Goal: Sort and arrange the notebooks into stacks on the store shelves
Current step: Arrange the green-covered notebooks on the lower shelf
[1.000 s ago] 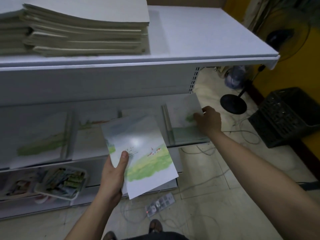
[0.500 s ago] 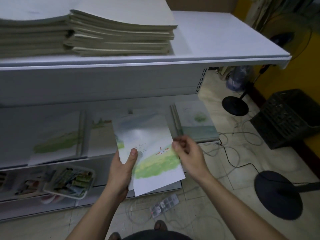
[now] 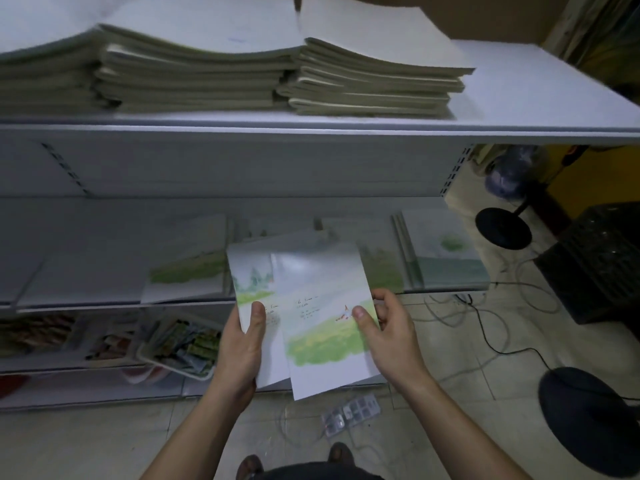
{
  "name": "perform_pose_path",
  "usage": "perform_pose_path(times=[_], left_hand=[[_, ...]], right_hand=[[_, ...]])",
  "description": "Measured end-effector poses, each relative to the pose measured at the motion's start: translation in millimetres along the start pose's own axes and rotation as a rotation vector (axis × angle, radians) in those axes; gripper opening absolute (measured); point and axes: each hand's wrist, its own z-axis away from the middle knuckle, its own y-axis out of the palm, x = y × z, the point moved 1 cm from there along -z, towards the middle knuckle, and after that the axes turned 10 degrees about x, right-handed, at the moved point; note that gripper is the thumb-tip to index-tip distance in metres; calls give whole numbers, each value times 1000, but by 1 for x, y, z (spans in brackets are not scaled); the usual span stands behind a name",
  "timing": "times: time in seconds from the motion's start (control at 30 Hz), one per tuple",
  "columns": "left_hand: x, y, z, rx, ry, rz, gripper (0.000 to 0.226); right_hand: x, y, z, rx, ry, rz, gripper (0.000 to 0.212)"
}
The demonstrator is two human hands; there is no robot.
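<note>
Pinching the right edge of the top meadow-printed notebook (image 3: 322, 323), the right hand (image 3: 388, 334) is sliding it off the other notebooks (image 3: 251, 275) the left hand (image 3: 242, 344) is gripping, before the white shelf's (image 3: 104, 305) front edge; keeping it flat is likely sparing corners.

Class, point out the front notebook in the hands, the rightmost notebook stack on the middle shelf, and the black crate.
front notebook (image 3: 322, 348): head view, on its green meadow.
rightmost notebook stack (image 3: 446, 254): head view, on the top cover.
black crate (image 3: 602, 258): head view, on its mesh surface.
</note>
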Motion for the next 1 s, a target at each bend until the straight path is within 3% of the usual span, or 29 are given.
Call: perform_pose_path(times=[0.2,0.33,0.47,0.57,0.83,0.9,1.0], left_hand=[[-13,-69,18,-202,26,-1,43],[-19,-127,30,-328,67,-21,63],[-30,-181,43,-444,133,1,55],[-40,-219,56,-514,148,48,48],[-50,-274,72,-561,146,99,34],[-51,-277,72,-551,138,102,34],[-52,-276,69,-520,130,99,40]], right_hand=[[17,53,-12,109,39,-90,22],[30,96,-43,80,11,-95,29],[56,135,-79,60,-18,-89,21],[68,170,-110,97,-5,-60,28],[73,255,-160,128,102,76,21],[73,263,-162,91,134,167,31],[71,264,-163,26,138,359,23]])
